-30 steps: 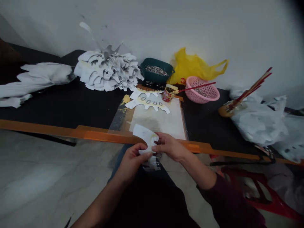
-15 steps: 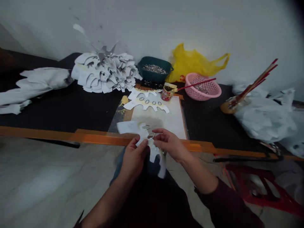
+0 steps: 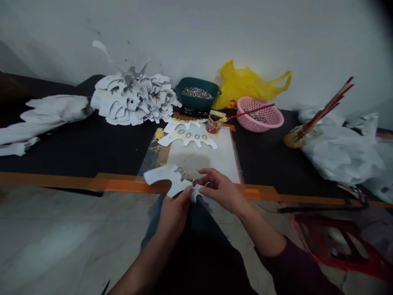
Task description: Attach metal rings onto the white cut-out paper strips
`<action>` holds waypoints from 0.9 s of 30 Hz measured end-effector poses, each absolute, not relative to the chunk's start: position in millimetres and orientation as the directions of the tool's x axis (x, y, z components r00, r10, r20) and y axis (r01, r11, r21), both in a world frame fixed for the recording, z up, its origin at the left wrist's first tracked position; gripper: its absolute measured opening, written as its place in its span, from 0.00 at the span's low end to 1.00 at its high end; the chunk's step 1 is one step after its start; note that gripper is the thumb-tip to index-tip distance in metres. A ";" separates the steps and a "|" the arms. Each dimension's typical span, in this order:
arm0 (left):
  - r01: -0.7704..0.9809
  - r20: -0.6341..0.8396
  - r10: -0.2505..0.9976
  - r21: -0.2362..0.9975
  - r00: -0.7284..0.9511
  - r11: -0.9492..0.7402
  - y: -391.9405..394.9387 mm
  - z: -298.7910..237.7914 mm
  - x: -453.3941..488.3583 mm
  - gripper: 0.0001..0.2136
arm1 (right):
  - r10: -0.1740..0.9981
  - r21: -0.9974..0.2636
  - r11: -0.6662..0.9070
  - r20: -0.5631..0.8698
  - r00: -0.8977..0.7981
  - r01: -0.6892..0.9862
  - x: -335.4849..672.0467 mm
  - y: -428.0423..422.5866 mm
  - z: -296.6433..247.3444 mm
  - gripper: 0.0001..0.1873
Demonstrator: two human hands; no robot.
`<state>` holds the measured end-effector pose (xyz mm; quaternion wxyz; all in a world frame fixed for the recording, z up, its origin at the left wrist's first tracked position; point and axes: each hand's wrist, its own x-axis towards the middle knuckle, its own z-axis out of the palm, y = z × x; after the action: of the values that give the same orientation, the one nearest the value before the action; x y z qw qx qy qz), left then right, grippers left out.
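Just over the table's front edge, a white scalloped cut-out piece (image 3: pixel 159 175) with metal rings (image 3: pixel 184 175) along its upper edge is held up between both hands. My left hand (image 3: pixel 175 211) pinches its lower middle between thumb and fingers. My right hand (image 3: pixel 219 189) is closed on the piece's right part, thumb and index finger at a ring near the edge. The piece's right end is partly hidden by that hand. Beyond, on the white board (image 3: pixel 225 159), lies a similar cut-out (image 3: pixel 190 141) carrying several rings and yellowish glue, with another behind it.
Behind stand a small tin (image 3: pixel 214 123) with a red stick across it, a green basin (image 3: pixel 196 88) of metal rings, a pink basket (image 3: pixel 260 119) and a yellow bag (image 3: pixel 245 84). Stacked white cut-outs (image 3: pixel 132 102) sit left; a jar (image 3: pixel 293 139) of sticks and wrapped plastic bags sit right.
The cut-out has turned in my hands, its left part swinging lower and leftward while its right part has risen. Both hands keep hold of it. The camera view has shifted slightly.
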<state>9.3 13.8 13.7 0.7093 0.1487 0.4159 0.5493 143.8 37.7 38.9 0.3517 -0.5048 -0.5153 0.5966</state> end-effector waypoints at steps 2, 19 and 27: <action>-0.575 -0.393 0.914 0.726 0.103 0.377 9.8 13.3 2.9 0.15 | 0.935 -0.973 -0.211 -0.230 -0.271 0.097 150.0 37.6 38.0 0.22; -0.060 -0.115 0.954 0.989 0.278 0.136 46.5 54.3 -14.2 0.17 | 0.851 -0.636 0.515 0.296 -0.435 0.575 162.9 61.7 96.8 0.20; -0.275 -0.135 0.990 0.952 0.027 0.137 24.5 32.8 5.4 0.18 | 0.920 -0.699 0.379 0.353 -0.167 0.606 144.5 23.7 52.8 0.15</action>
<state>5.4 24.5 32.8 0.6001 0.3916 0.4566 0.5273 144.5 23.7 52.8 0.3841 -0.5185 -0.7361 0.2045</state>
